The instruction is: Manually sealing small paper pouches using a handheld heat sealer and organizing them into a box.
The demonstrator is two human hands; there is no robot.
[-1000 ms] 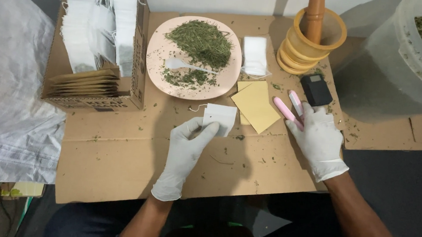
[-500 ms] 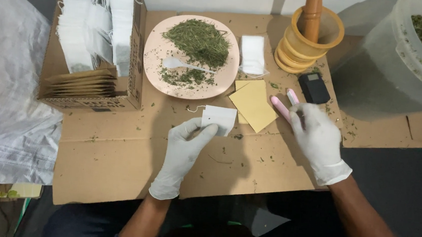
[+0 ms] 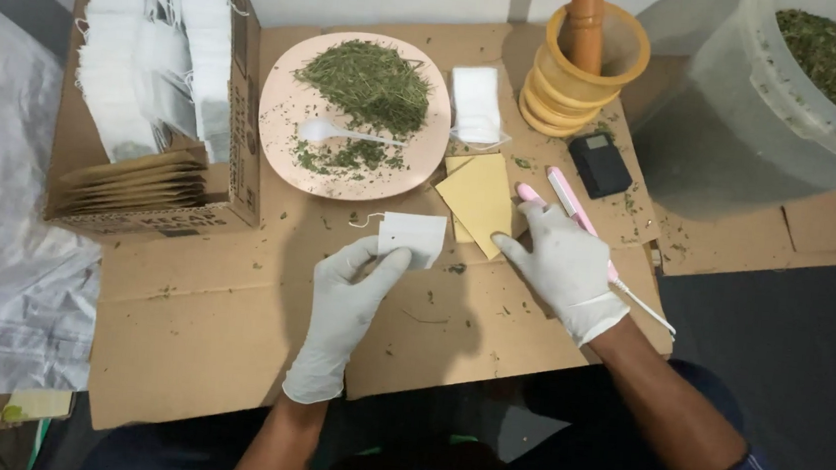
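- the left hand (image 3: 352,285), in a white glove, pinches a small white tea bag (image 3: 414,237) by its near left corner, thumb and fingers clamped on the paper; a short string trails off the bag's far left side.
- the tea bag is held just over the brown cardboard sheet (image 3: 232,320), just near of the pink plate (image 3: 281,145) and just left of the yellow envelopes (image 3: 482,196).
- the right hand (image 3: 563,264), also gloved in white, rests with fingers spread apart, fingertips at the near edge of the yellow envelopes; it grips nothing.
- a pink sealer tool (image 3: 571,209) lies partly under the right hand, its white cord running off to the near right.
- the pink plate carries a heap of dried green herb (image 3: 370,82) on its far side and a white plastic spoon (image 3: 331,134) among loose crumbs.
- to the far left a cardboard box (image 3: 240,102) holds rows of white tea bags and a stack of tan envelopes.
- right of the plate lies a small pile of white bags (image 3: 475,103); beyond it stands a yellow mortar (image 3: 573,93) with a wooden pestle (image 3: 585,19) upright in it.
- a small black device (image 3: 600,164) sits just near of the mortar.
- at the far right a large translucent tub (image 3: 747,102) holds more dried herb.
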